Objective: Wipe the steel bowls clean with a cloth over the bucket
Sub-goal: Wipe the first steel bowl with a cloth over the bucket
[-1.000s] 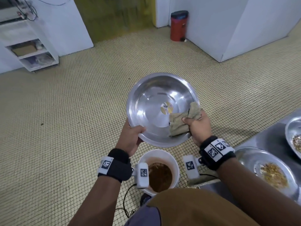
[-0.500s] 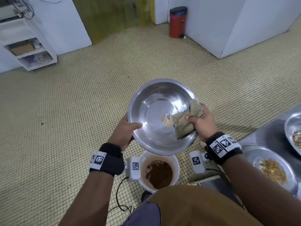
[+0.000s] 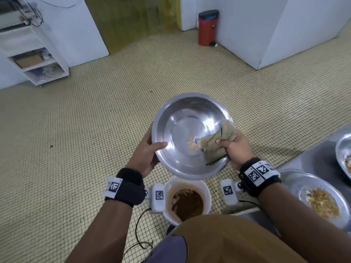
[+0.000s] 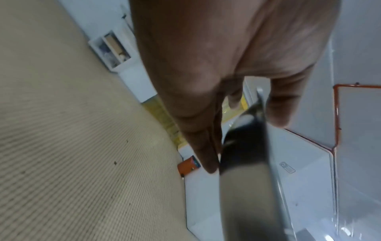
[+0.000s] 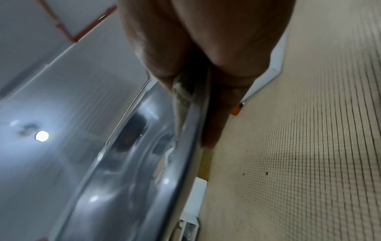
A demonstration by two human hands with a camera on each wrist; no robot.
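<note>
The right hand (image 3: 236,149) is pinching a folded beige cloth (image 3: 214,147) against the right inner wall of the round steel bowl (image 3: 182,133), while the left hand (image 3: 146,156) is gripping the opposite rim, above the white bucket (image 3: 206,188).

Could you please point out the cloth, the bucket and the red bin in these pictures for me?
cloth (image 3: 213,147): head view, middle of the folded fabric.
bucket (image 3: 207,188): head view, right side of its white rim.
red bin (image 3: 207,33): head view, its red front.

Bare forearms. Black wristband (image 3: 129,188) on left, black wristband (image 3: 259,179) on right, both with white square-code tags; white camera blocks (image 3: 158,198) below, black cable (image 3: 139,232). Mustard-brown top (image 3: 228,242).
</note>
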